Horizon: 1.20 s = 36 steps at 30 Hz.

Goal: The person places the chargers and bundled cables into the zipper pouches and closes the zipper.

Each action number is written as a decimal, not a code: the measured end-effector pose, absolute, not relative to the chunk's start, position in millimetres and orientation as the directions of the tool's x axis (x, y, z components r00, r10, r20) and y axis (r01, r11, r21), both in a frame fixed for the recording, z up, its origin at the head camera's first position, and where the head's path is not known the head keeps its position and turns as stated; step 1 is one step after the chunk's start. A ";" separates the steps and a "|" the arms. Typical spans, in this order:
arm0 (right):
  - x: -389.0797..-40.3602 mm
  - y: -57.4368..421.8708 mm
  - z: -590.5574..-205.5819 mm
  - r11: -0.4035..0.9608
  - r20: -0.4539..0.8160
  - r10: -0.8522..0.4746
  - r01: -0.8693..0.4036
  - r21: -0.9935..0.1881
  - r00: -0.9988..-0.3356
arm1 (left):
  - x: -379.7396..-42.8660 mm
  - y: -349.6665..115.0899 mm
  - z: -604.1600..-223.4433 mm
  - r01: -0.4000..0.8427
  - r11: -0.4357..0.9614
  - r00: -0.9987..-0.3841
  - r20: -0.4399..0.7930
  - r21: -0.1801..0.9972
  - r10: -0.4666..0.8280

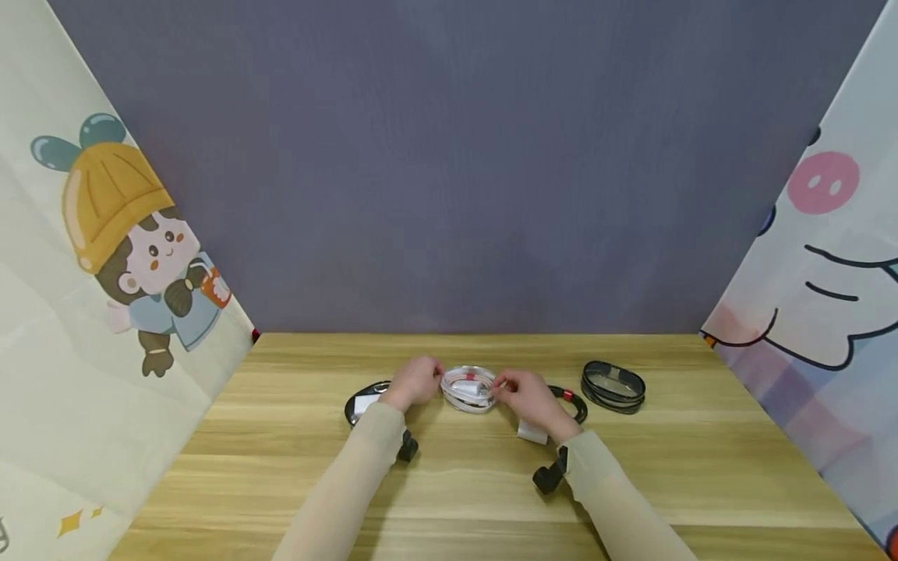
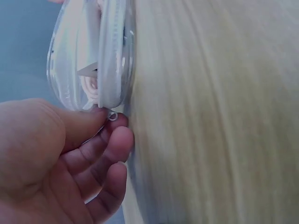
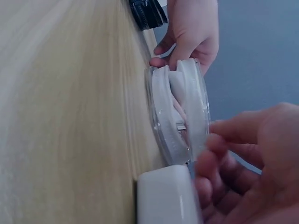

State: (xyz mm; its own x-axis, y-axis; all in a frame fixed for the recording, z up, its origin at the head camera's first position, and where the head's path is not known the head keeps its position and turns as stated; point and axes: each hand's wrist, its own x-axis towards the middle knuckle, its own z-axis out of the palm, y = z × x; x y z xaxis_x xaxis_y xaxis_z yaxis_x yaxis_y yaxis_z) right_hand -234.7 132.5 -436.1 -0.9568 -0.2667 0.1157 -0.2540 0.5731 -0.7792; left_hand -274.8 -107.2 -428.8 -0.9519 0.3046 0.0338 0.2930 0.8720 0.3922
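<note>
A clear round zip case with white rims [image 1: 468, 389] sits on the table between both hands. A pale pink cable and a white block show inside it. In the right wrist view its two zipper rims [image 3: 163, 100] stand apart, with a cable connector [image 3: 181, 125] visible between them. My left hand [image 1: 417, 379] pinches the case's left edge between thumb and index finger, beside a small metal zipper ring [image 2: 112, 116]. At the opposite edge, my right hand [image 1: 528, 397] holds the rim with thumb and fingertips.
A black-rimmed case [image 1: 348, 409] with a white block lies left, partly behind the left hand. By the right wrist are a white charger [image 1: 533, 432] and a black coil with a red band [image 1: 577, 403]. Farther right sits another black-rimmed clear case [image 1: 613, 387]. A grey panel [image 1: 449, 171] borders the table's back.
</note>
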 end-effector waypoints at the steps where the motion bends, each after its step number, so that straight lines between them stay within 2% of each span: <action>1: -234.0 132.3 -436.2 0.574 0.119 -0.275 -0.262 -0.776 -0.954 | -274.5 -107.3 -430.0 0.300 0.869 -0.950 0.039 0.394 0.311; 5: -234.7 128.3 -436.3 0.588 0.226 -0.283 -0.355 -0.727 -0.932 | -272.3 -107.4 -431.6 0.315 0.852 -0.944 0.046 0.419 0.327; 9: -238.0 121.6 -433.5 0.600 0.350 -0.332 -0.482 -0.639 -0.876 | -271.6 -107.2 -431.2 0.313 0.842 -0.943 0.036 0.439 0.331; 15: -242.8 112.2 -429.3 0.586 0.330 -0.491 -0.586 -0.560 -0.806 | -272.4 -106.8 -432.0 0.332 0.826 -0.936 0.053 0.456 0.348; 20: -244.4 109.8 -429.1 0.596 0.281 -0.535 -0.591 -0.543 -0.797 | -272.5 -107.3 -431.9 0.363 0.822 -0.927 0.077 0.438 0.368; 26: -244.3 107.7 -430.5 0.611 0.247 -0.502 -0.542 -0.577 -0.829 | -270.3 -107.6 -427.2 0.343 0.828 -0.931 0.047 0.442 0.361; 36: -242.5 101.0 -434.0 0.666 0.241 -0.426 -0.482 -0.570 -0.872 | -269.4 -107.9 -424.9 0.380 0.878 -0.917 -0.009 0.292 0.399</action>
